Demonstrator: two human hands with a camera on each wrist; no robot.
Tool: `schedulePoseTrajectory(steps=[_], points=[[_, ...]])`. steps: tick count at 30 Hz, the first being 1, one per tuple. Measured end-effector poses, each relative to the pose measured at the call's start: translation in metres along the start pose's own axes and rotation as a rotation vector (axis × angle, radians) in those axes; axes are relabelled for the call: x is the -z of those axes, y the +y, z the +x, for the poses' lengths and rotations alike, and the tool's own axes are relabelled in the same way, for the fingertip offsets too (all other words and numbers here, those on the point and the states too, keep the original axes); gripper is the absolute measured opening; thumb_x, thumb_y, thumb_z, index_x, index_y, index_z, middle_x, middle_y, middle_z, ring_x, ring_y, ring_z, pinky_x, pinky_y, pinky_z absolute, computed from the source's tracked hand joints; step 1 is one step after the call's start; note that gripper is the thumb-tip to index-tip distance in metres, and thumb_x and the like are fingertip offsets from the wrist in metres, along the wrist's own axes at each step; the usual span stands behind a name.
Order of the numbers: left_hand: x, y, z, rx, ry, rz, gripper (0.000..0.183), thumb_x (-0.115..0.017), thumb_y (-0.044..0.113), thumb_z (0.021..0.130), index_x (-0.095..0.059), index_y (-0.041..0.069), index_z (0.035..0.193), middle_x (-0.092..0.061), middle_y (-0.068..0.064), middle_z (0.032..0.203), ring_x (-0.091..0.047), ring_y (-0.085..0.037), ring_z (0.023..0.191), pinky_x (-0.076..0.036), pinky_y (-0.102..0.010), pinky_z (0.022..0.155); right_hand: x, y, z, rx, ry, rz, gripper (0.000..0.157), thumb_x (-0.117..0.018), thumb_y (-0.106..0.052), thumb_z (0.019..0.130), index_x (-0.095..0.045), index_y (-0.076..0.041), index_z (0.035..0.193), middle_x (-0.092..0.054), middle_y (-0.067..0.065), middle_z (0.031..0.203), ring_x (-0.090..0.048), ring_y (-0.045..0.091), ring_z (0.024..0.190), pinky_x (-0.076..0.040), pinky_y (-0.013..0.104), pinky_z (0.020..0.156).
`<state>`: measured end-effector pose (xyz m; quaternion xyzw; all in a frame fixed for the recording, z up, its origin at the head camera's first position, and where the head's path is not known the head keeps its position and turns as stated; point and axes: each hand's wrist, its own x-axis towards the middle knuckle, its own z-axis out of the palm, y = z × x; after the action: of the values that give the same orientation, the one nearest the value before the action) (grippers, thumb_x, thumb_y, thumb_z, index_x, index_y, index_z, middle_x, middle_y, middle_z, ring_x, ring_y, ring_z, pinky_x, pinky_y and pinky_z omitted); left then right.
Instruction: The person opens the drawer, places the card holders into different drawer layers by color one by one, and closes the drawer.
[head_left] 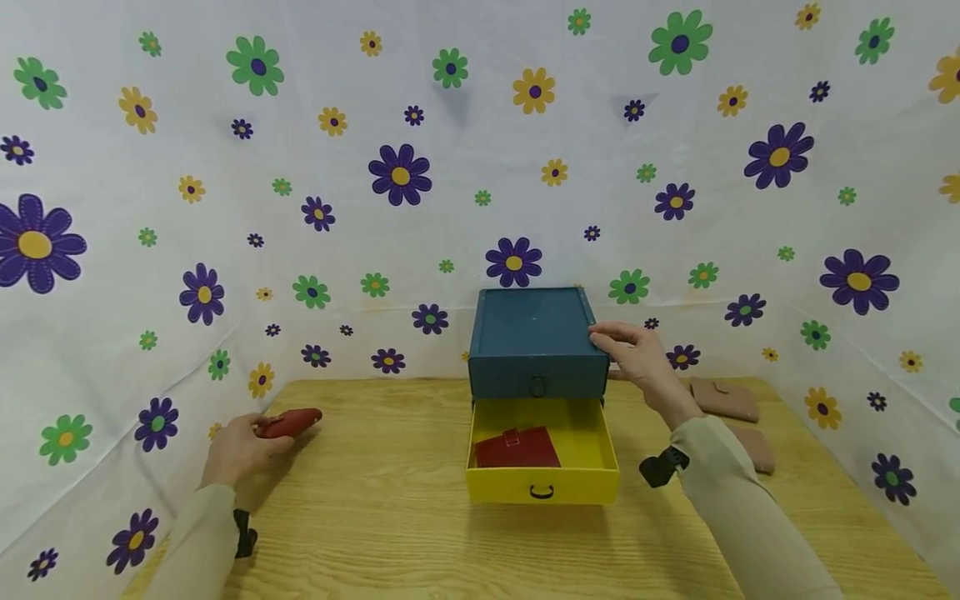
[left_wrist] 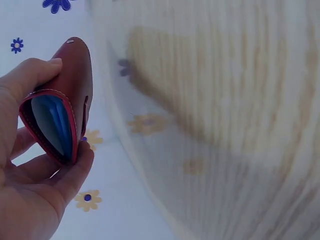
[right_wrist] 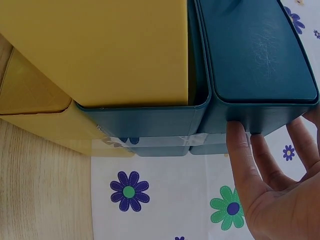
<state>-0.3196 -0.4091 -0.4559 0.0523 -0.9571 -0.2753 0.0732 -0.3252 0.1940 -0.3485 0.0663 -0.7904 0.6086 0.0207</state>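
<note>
"Two hands are out; what does the left hand [head_left: 242, 450] have?"

"You pinch a red pouch [head_left: 290, 422], thumb on its upper face and fingers beneath, and hold it over the table [head_left: 375, 467], near the back-left corner."

"How should it handle?"

"Probably light and leathery, a little slick on the outside, firm along the stitched seams and softer at the gaping mouth; it hardly looks fragile. Something blue shows inside, so take it by the broad sides, don't crush the rim, and avoid tipping the mouth down."

"And the right hand [head_left: 637, 358]?"

"Your fingers there are spread, tips against the right side of the blue cabinet [head_left: 536, 321], near the table's back edge. Below, the yellow drawer [head_left: 543, 485] juts forward with a red wallet [head_left: 517, 450] in its left part. Farther out, two tan wallets [head_left: 726, 401] lie toward the table's right edge."
</note>
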Motion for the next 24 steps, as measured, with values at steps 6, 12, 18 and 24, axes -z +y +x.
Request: schedulePoseTrajectory(steps=[6,12,18,24], points=[[0.002,0.009,-0.005,-0.120,0.098,0.030,0.058,-0.076,0.036,0.084,-0.062,-0.005,0.121,-0.067,-0.027,0.106,-0.062,-0.035,0.089,-0.052,-0.048,0.078,-0.001,0.000,0.000,0.004,0.001,-0.002,0.047,-0.057,-0.036,0.100,-0.055,-0.009,0.138,-0.045,0.017,0.145,-0.047,0.041,0.132,-0.047,0.057,0.098],[-0.001,0.024,-0.011,-0.188,0.157,0.022,0.059,-0.078,0.038,0.082,-0.064,-0.003,0.123,-0.069,-0.025,0.106,-0.063,-0.032,0.088,-0.051,-0.041,0.074,-0.002,0.002,0.000,-0.001,0.001,-0.018,0.048,-0.057,-0.037,0.099,-0.055,-0.010,0.138,-0.046,0.017,0.145,-0.047,0.040,0.132,-0.048,0.056,0.097],[-0.002,0.044,-0.015,-0.210,0.145,-0.011,0.061,-0.077,0.044,0.083,-0.064,0.001,0.124,-0.069,-0.022,0.110,-0.062,-0.030,0.091,-0.049,-0.037,0.074,-0.001,0.001,-0.001,-0.007,0.003,-0.016,0.048,-0.057,-0.037,0.099,-0.055,-0.010,0.139,-0.045,0.017,0.146,-0.047,0.041,0.132,-0.048,0.056,0.097],[-0.002,0.069,-0.024,-0.246,0.138,-0.012,0.062,-0.076,0.047,0.083,-0.064,0.003,0.126,-0.068,-0.023,0.113,-0.063,-0.033,0.092,-0.049,-0.038,0.073,0.000,0.000,0.000,-0.005,0.006,-0.019,0.048,-0.057,-0.038,0.099,-0.055,-0.010,0.139,-0.045,0.017,0.146,-0.047,0.041,0.133,-0.048,0.056,0.096]])
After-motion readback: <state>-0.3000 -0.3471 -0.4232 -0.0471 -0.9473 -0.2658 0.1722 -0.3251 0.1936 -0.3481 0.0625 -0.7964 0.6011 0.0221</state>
